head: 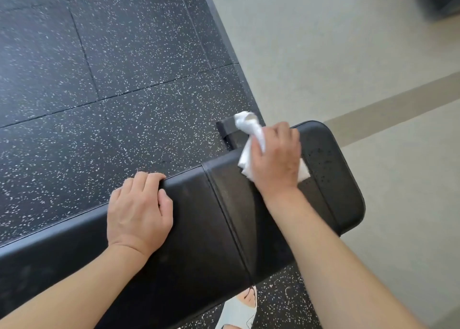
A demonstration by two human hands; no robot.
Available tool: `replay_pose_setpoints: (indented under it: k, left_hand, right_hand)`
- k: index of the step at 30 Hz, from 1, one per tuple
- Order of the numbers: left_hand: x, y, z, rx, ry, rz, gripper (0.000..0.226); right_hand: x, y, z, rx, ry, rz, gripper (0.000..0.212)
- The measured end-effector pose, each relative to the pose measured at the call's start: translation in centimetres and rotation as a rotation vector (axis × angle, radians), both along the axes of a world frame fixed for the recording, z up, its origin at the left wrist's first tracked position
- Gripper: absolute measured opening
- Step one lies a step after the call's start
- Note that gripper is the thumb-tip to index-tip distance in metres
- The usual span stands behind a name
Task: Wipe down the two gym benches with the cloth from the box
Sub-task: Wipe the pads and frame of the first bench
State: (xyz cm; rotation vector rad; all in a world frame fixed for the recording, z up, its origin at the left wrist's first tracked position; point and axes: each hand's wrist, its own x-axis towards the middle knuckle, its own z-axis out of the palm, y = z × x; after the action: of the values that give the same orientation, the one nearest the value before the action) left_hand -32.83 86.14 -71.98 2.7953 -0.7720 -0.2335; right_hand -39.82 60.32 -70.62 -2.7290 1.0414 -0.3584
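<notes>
One black padded bench (214, 219) is seen, running from lower left to upper right across the view; a stitched seam crosses the pad near its middle. One white cloth (249, 139) is counted, and two bare hands. No second bench and no box are in view.

The cloth is held crumpled under the right hand (276, 159), on the pad's far-right section. The right fingers (283, 132) are curled down over the cloth and pressed onto it; a bunched tail sticks out past the fingertips at the pad's far edge, and a flat corner shows at the wrist side of the hand. Dark wet-looking specks are seen on the pad just right of the cloth.

The left hand (139, 209) is laid on the pad left of the seam, well apart from the cloth. Its fingers (146, 179) are pressed together and hooked over the pad's far edge, thumb resting on top; nothing is pinched.

A black frame foot (226, 129) is seen beyond the pad, partly behind the cloth tail. Speckled black rubber floor tiles (112, 67) lie to the left, pale smooth flooring (348, 54) with one darker stripe to the right. One light shoe (241, 308) is seen below the pad. No readable writing or brand is visible.
</notes>
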Motion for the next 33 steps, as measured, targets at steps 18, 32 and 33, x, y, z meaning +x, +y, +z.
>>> replay_pose_setpoints:
  k: [18,32,33]
  left_hand:
    - [0.1,0.1,-0.2,-0.006,-0.007,0.003,0.037]
    - [-0.2,-0.3,0.6,0.022,0.019,0.031,0.040]
    - [-0.2,-0.3,0.6,0.027,0.021,0.030,0.040]
  right_hand:
    - [-0.2,1.8,-0.2,-0.008,-0.059,0.017,0.015]
    - [-10.0,3.9,-0.7,0.062,-0.099,0.338,0.018]
    - [-12.1,4.2,-0.6,0.080,-0.108,0.325,0.018]
